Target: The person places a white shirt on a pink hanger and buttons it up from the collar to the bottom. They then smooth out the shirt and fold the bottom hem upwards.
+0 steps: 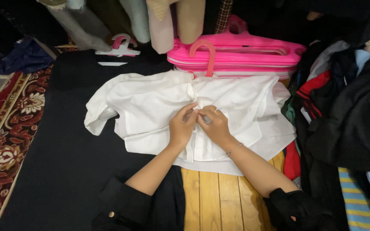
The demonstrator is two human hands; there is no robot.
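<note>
**A:** What lies in front of the person?

**B:** A white shirt (150, 107) is spread flat, front side up, across a dark cloth surface and partly over a strip of wooden boards (215, 201). Its collar points away from the person, toward a stack of pink hangers (245, 51). One sleeve trails out to the left.

**A:** Where are the hands compared with the shirt?

**B:** Both rest on top of it, at the middle of the chest, right along the front opening. The left hand (183, 128) and the right hand (215, 125) meet there, fingertips touching.

**A:** Are the hands open or gripping?

**B:** Both are drawn narrow, fingers pinched together on a small fold of the white fabric at the opening. What exactly sits between the fingertips is too small to tell. The right hand wears a ring, with a thin bracelet at the wrist. Both forearms come up from the bottom edge, dark sleeves pushed back.

**A:** What else is around?

**B:** A heap of dark clothes (347, 111) is piled to the right, just beside the shirt's edge. A patterned red rug (9, 128) lies at far left, well apart. A white hanger (118, 49) sits beyond the shirt at upper left, and hanging fabrics cross the top.
</note>
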